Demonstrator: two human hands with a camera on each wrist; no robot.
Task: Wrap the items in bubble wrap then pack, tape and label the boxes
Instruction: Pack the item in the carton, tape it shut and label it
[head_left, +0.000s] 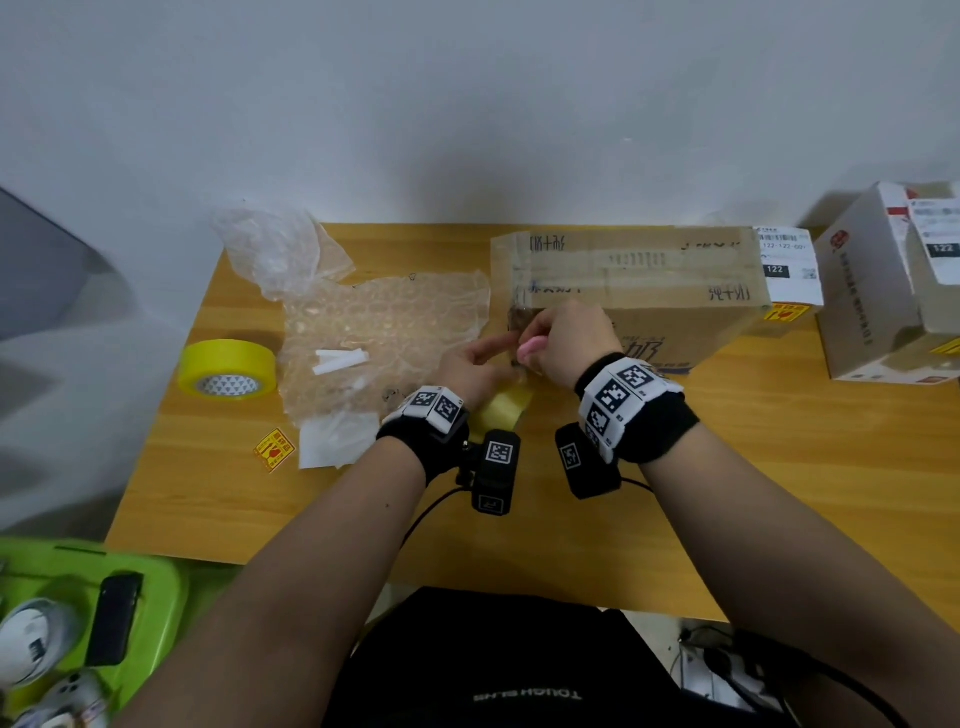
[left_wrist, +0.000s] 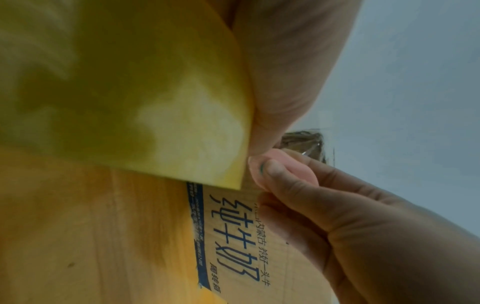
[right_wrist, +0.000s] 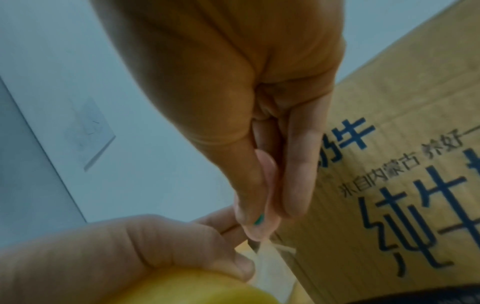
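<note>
A taped cardboard box with blue print lies at the back right of the wooden table. My right hand grips a pink utility knife at the box's near left corner. The knife's blade tip meets a strip of clear tape coming off the box edge. My left hand, just left of the knife, holds a yellow tape roll low by the table. That yellow tape roll fills much of the left wrist view. Bubble wrap lies flat left of the box.
Another yellow tape roll sits at the table's left edge. A yellow fragile sticker and white backing paper lie near it. Labelled boxes stand at the far right. A green bin is at lower left.
</note>
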